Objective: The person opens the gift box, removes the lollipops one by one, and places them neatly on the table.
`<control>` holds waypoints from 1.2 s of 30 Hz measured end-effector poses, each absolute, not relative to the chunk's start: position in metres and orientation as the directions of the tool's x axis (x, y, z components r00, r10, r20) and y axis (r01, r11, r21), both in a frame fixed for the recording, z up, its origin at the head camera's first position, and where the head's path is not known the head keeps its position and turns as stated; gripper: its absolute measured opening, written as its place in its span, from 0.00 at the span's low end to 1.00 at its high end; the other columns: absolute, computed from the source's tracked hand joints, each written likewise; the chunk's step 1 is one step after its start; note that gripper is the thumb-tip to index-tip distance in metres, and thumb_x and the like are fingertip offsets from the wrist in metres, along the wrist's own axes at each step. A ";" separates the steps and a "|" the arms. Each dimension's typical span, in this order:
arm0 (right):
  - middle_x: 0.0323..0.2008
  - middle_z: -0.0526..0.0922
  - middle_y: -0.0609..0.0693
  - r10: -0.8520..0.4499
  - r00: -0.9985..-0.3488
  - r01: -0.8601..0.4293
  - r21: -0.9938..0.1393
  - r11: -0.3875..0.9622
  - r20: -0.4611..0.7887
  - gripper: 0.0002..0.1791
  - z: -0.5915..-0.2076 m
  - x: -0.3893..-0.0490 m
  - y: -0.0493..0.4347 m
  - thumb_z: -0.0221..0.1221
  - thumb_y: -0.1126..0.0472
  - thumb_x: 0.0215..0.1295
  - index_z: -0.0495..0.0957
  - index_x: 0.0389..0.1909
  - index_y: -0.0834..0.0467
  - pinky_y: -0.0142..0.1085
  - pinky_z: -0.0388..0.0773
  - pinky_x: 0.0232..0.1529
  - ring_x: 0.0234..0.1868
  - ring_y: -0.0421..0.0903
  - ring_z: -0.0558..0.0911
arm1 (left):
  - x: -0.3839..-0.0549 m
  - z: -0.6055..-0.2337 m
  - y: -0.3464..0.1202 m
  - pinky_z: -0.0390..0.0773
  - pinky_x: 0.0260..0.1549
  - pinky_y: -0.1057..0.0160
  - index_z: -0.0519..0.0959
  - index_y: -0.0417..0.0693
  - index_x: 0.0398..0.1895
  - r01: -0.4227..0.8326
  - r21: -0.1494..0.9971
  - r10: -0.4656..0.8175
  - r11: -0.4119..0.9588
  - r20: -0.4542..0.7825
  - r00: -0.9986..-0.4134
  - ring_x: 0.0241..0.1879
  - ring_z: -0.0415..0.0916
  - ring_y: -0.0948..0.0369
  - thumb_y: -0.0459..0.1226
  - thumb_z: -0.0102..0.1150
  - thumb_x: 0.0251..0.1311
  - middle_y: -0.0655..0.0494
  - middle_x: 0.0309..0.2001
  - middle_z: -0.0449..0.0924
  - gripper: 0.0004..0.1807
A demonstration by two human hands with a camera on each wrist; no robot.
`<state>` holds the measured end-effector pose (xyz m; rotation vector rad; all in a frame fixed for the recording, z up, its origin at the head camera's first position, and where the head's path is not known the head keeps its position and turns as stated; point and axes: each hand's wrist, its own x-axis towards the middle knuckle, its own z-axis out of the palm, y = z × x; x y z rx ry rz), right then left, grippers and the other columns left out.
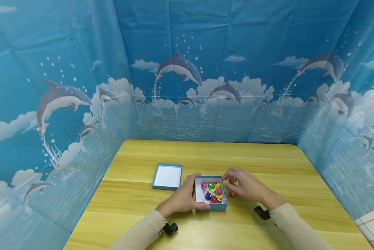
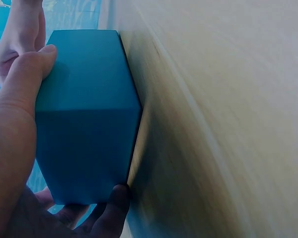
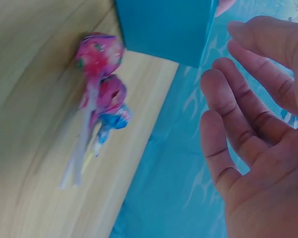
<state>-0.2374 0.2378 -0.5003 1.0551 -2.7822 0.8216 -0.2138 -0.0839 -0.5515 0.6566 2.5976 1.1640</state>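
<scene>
A blue square box (image 1: pixel 218 207) with a white inside stands on the table, holding several wrapped lollipops (image 1: pixel 209 196). My left hand (image 1: pixel 182 198) grips it from the left, thumb along the near wall and fingers round the far side. In the left wrist view the blue box (image 2: pixel 89 69) fills the space between thumb and fingers. Just right of the box hovers my right hand (image 1: pixel 244 184), its fingers loosely bent and holding nothing. Below it, several lollipops (image 3: pixel 100 55) in pink and blue wrappers lie on the table by the box's right wall.
A shallow blue box lid (image 1: pixel 168 176), white inside, lies on the wooden table (image 1: pixel 127 205) left of the box. Around the table hangs a dolphin-print curtain (image 1: pixel 180 114) on the left, back and right. Black wrist cameras (image 1: pixel 170 228) sit under both sleeves.
</scene>
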 end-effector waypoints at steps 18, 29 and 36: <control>0.54 0.90 0.48 -0.692 -0.703 -0.679 -0.441 0.587 0.161 0.08 -0.484 -0.240 0.205 0.72 0.61 0.83 0.92 0.58 0.53 0.48 0.92 0.52 0.47 0.41 0.89 | -0.215 -0.552 -0.085 0.81 0.77 0.43 0.50 0.53 0.98 0.331 0.742 0.509 0.583 -0.016 -0.860 0.69 0.79 0.56 0.67 0.85 0.62 0.45 0.87 0.65 0.72; 0.57 0.90 0.55 -0.762 -0.638 -0.720 -0.436 0.540 0.111 0.12 -0.480 -0.246 0.191 0.71 0.64 0.83 0.92 0.61 0.57 0.48 0.93 0.56 0.54 0.54 0.92 | -0.215 -0.548 -0.085 0.81 0.76 0.42 0.49 0.51 0.98 0.338 0.746 0.531 0.574 -0.024 -0.847 0.71 0.78 0.54 0.66 0.84 0.64 0.43 0.89 0.63 0.72; 0.57 0.91 0.54 -0.799 -0.600 -0.737 -0.415 0.533 0.038 0.14 -0.479 -0.248 0.179 0.73 0.62 0.81 0.92 0.62 0.56 0.39 0.91 0.53 0.51 0.52 0.90 | -0.216 -0.549 -0.086 0.81 0.75 0.43 0.49 0.50 0.98 0.352 0.739 0.541 0.574 -0.020 -0.841 0.71 0.77 0.56 0.67 0.83 0.65 0.44 0.88 0.64 0.72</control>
